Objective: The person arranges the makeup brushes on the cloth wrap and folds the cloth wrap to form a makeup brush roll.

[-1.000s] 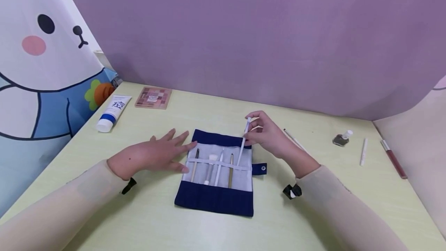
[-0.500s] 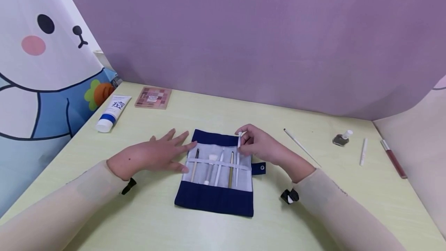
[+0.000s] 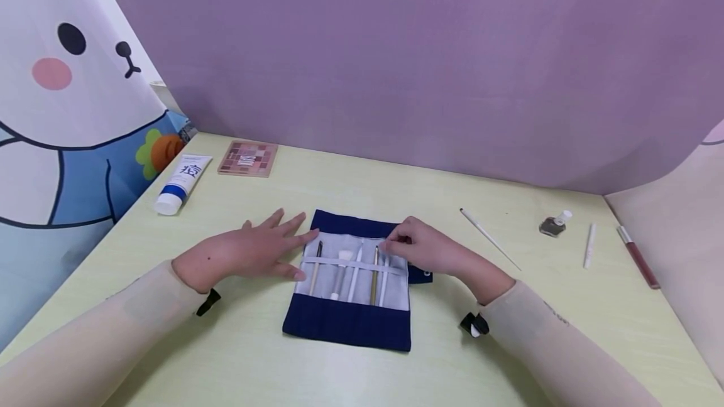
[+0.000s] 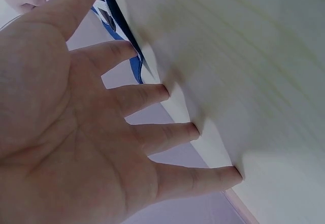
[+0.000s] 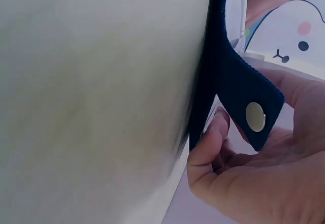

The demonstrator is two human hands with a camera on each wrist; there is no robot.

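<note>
A navy brush roll point(image 3: 347, 322) lies unrolled on the table, its pale lining crossed by an elastic band. Several slim brushes, among them a fluffy white-tipped makeup brush point(image 3: 339, 281) and a gold-brown one point(image 3: 374, 278), sit under the band. At the rightmost slot, my right hand point(image 3: 424, 247) pinches the top of a slim white makeup brush point(image 3: 384, 284), which runs beneath the band; its upper end is hidden by the fingers. My left hand point(image 3: 249, 250) is spread flat, fingertips at the roll's left edge. The snap strap point(image 5: 251, 99) stands out beside the right hand in the right wrist view.
A thin dark-tipped stick point(image 3: 489, 237) lies right of the roll. Farther right are a small nail polish bottle point(image 3: 554, 225), a white pen-like tube point(image 3: 590, 245) and a lip gloss tube point(image 3: 639, 259). A white squeeze tube point(image 3: 183, 184) and an eyeshadow palette point(image 3: 247, 159) lie back left.
My right hand has moved down and slightly left, sliding the white makeup brush from a raised tilt down under the band, now lying along the lining. The left hand has stayed put.
</note>
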